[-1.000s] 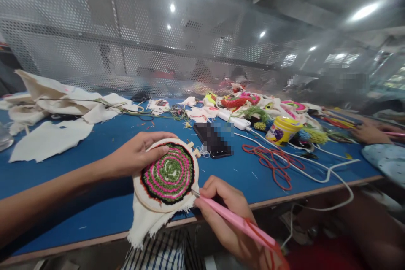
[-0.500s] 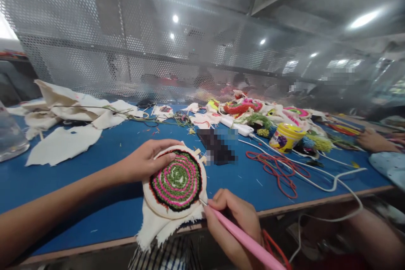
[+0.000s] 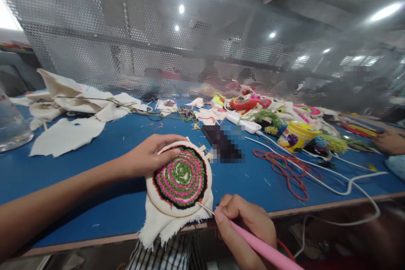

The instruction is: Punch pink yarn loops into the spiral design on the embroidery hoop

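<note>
The left grip (image 3: 144,157) is pinching a round pink-green cloth hoop (image 3: 185,179) at eleven o'clock; slackening could be letting the right grip's (image 3: 248,224) clasped pink pen-shaped tool (image 3: 264,247) skid.

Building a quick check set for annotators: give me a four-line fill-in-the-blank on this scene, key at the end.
1. The tool in the right hand has a ____ handle.
2. On the front of the hooped embroidery, the left hand rests its ____.
3. The tabletop is coloured ____.
4. The rim of the tub that bears a picture of grapes is ____.

Missing words: pink; thumb; blue; yellow.
</note>
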{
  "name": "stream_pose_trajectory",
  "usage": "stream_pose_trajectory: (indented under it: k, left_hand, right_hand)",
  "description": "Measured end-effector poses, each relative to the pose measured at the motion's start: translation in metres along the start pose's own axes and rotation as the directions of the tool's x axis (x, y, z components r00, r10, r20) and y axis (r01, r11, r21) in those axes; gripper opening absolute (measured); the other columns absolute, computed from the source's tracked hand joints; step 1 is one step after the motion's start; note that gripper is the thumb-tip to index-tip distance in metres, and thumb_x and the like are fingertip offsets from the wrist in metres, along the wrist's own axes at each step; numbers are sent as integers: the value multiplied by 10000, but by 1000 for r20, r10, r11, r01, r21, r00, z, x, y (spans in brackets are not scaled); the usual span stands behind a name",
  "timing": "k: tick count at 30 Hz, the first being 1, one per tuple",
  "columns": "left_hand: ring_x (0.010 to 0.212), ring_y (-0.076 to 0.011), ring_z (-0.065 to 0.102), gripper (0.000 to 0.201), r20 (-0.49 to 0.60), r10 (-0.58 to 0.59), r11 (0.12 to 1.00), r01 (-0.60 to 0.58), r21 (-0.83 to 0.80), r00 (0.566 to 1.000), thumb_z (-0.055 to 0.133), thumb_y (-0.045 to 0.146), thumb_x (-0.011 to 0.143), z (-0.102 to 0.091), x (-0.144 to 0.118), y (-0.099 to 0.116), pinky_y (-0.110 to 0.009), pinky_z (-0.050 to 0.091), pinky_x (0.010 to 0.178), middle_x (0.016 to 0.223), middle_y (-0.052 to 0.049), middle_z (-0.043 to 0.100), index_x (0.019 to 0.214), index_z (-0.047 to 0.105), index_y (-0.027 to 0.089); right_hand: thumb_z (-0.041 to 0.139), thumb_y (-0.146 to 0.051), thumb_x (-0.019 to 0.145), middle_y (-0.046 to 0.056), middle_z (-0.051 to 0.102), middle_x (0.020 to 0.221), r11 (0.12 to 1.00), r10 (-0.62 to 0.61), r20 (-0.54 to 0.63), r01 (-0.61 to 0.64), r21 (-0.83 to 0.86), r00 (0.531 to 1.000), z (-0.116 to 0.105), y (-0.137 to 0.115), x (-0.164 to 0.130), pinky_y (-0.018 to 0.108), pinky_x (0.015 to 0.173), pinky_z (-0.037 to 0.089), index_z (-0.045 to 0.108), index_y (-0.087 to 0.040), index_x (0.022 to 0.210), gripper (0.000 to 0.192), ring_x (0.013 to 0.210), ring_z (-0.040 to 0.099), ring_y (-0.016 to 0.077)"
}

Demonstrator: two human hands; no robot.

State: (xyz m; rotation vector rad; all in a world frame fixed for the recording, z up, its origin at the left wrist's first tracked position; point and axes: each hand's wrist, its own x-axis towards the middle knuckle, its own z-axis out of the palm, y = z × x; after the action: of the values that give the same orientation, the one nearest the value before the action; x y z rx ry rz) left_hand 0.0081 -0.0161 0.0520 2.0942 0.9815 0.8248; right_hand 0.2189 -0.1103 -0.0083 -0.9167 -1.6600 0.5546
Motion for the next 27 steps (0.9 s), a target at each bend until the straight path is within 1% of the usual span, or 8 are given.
stream_pose_trajectory:
  k: [3,5,8,10,14,17,21,27]
  left_hand:
    - [997,-236,596,403,-2,5,1000,-5,-5,1000,506,358,825,0,0,0,-327,459,892,1096,-106,656,1120,586,97]
    - [995,-236,597,405,-8,0,1000,0,-11,1000,513,363,824,0,1,2,-325,464,885,1095,-108,656,1119,587,96]
    - [977,-228,604,406,1,-4,999,4,-46,1000,513,356,824,1,2,6,-307,483,849,1091,-108,657,1129,577,96]
    - [960,-220,611,396,15,6,998,-5,-68,1000,504,352,829,2,2,11,-294,493,824,1077,-105,662,1127,576,99]
    - [983,-227,603,407,-14,25,1000,-25,2,1000,489,354,834,1,-1,15,-314,482,850,1093,-110,655,1144,571,103]
    - [995,-240,598,425,-32,32,998,-31,52,999,479,363,836,0,-4,13,-356,463,887,1091,-111,657,1161,565,105]
    - [986,-256,601,417,-37,31,996,-28,87,999,489,361,824,-2,-4,9,-382,441,917,1085,-109,662,1140,591,109]
    - [989,-243,599,382,-51,3,998,0,56,999,497,337,817,-1,-5,8,-372,444,912,1088,-93,663,1128,601,141]
  right_hand:
    - [492,-163,812,-52,395,521,999,-13,46,14,-30,999,-3,1,1,212,486,285,328,-193,593,275,473,377,75]
    - [510,-156,804,-52,406,543,997,-34,114,41,-64,993,-6,1,3,201,499,300,344,-193,611,258,489,393,72]
    - [518,-144,809,-43,443,580,990,-66,245,94,-105,967,-4,-1,10,189,510,322,395,-192,658,201,516,423,75]
    - [518,-135,811,-25,478,609,976,-97,285,147,-159,954,0,-3,15,192,519,333,436,-185,686,157,537,444,83]
    - [515,-118,806,-2,508,632,944,-174,225,227,-237,959,8,-3,17,204,532,339,466,-173,704,126,564,471,97]
    - [515,-130,800,-32,443,588,966,-137,183,172,-192,974,7,-3,10,202,504,320,419,-187,668,173,519,429,84]
    - [478,-161,818,-49,350,540,991,-54,56,60,-116,997,3,0,-1,220,485,294,313,-203,609,269,486,369,85]
    - [464,-134,823,-49,348,521,998,-53,3,53,-25,999,2,3,-7,234,488,278,301,-199,593,289,482,362,88]
